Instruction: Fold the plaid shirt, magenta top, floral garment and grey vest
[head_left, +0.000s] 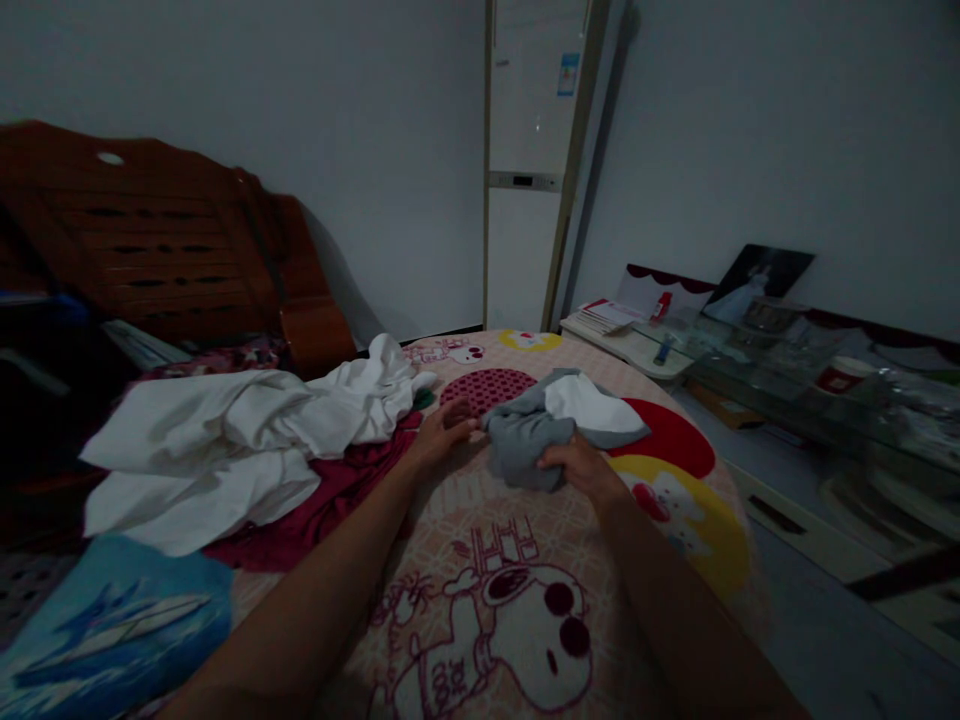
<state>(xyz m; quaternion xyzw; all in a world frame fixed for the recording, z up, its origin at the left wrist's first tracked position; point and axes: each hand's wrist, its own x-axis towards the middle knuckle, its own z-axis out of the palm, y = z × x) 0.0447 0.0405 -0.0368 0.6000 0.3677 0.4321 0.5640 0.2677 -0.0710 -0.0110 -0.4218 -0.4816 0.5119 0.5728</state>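
A crumpled grey and white garment (525, 435) lies on the round table with the patterned cloth (465, 520). My right hand (581, 465) has its fingers closed on the garment's near right side. To the left of it, my left hand (448, 430) rests low over the tablecloth, fingers apart and pointing at the garment's left edge. Whether those fingertips touch the fabric I cannot tell. Beside my left forearm lies a heap of white cloth (225, 430) on a dark red cloth (352, 500).
A blue cloth with an airplane picture (112, 620) lies at the near left. Behind the heap stands a wooden bench (165, 240). A tall white air conditioner (525, 130) stands at the back. On the right, a glass-topped cabinet (780, 365) holds a paper cup (844, 376) and a photo (757, 280).
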